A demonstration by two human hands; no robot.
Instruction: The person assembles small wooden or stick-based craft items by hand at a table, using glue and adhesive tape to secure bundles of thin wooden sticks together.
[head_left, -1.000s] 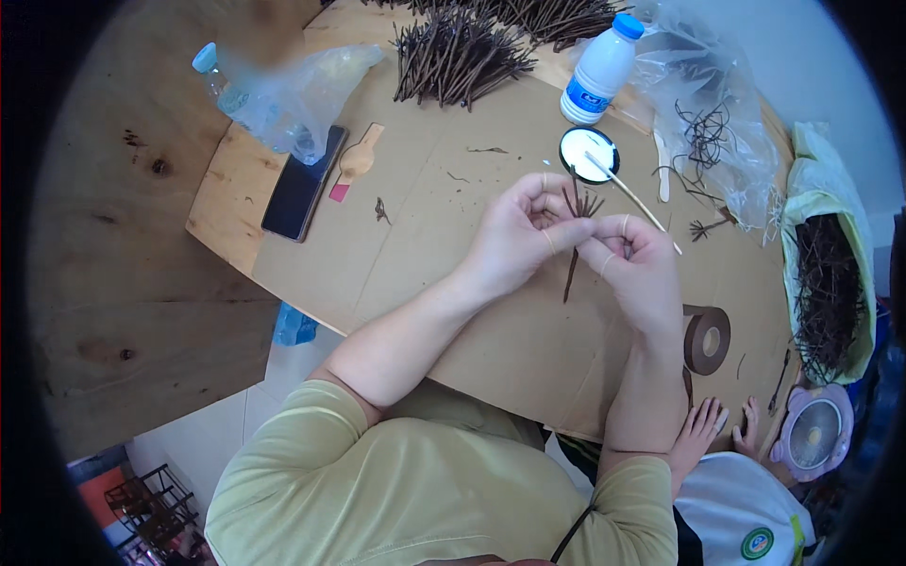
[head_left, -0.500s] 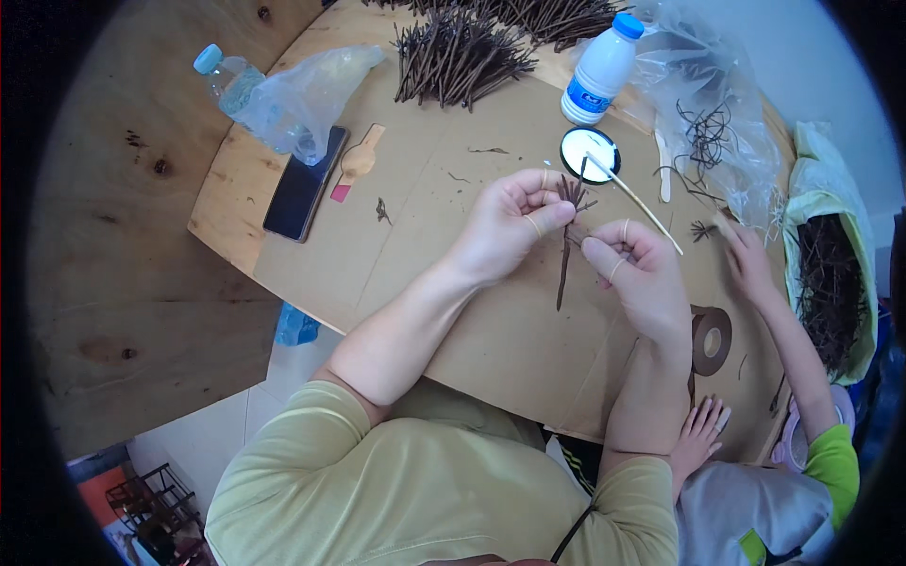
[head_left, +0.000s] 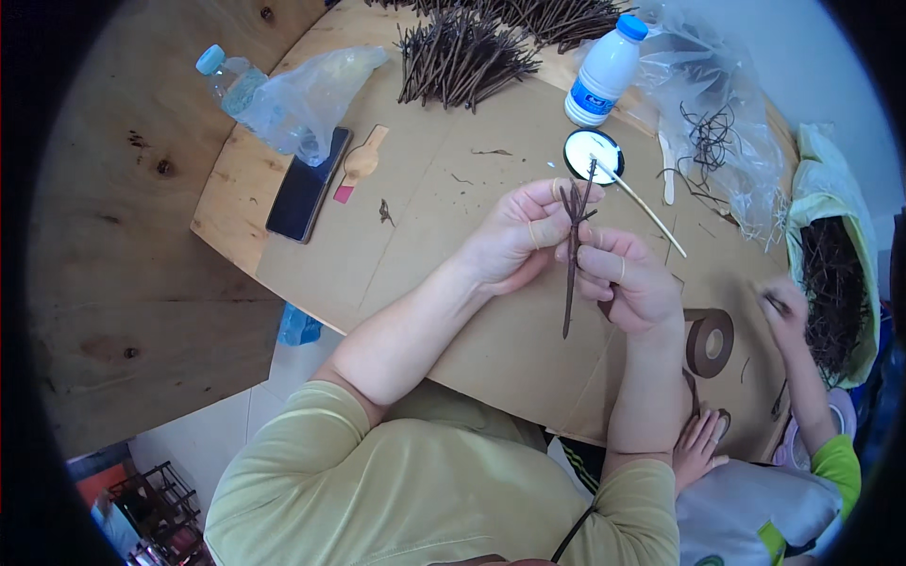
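Twig (head_left: 569, 288) is pinched near its branching top by the left hand (head_left: 517, 231), below by the right hand (head_left: 634, 283), apparently for steadiness.

No text is legible. A blue label (head_left: 592, 99) sits low on the white bottle (head_left: 610, 66), which stands just beyond the black-rimmed dish (head_left: 621, 158); the label bears pale marks, too small to make out.
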